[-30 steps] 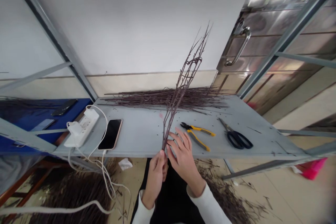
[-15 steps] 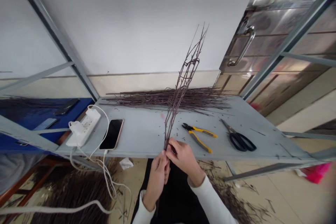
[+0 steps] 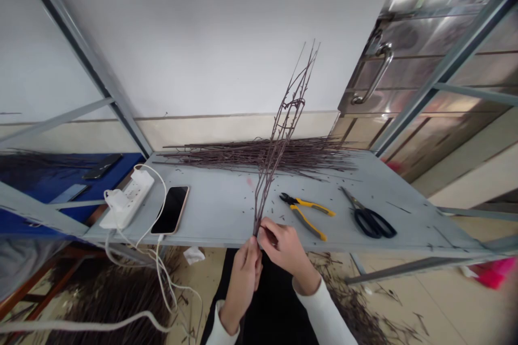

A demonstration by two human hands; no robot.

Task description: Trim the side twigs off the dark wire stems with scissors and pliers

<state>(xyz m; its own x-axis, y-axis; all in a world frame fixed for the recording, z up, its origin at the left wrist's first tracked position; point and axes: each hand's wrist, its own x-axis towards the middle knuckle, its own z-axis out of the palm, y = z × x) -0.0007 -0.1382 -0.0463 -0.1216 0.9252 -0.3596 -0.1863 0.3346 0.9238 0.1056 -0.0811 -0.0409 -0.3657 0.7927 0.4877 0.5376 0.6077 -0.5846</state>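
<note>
Grey shelf [image 3: 218, 215], white wall [image 3: 194, 38] (twigs [image 3: 263, 194] held).

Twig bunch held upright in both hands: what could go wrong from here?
The twig bunch is pinched only at its base by the left hand and right hand, so thin stems might slip out or snap. Its branching tips could poke the face. The pliers and scissors lie near the right hand and might get knocked.

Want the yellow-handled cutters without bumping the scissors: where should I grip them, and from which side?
Probably grip the cutters by both yellow handles. They lie flat, handles splayed toward the right and the near edge, black head to the left. Come from above on the near side; the scissors lie apart, farther right.
</note>
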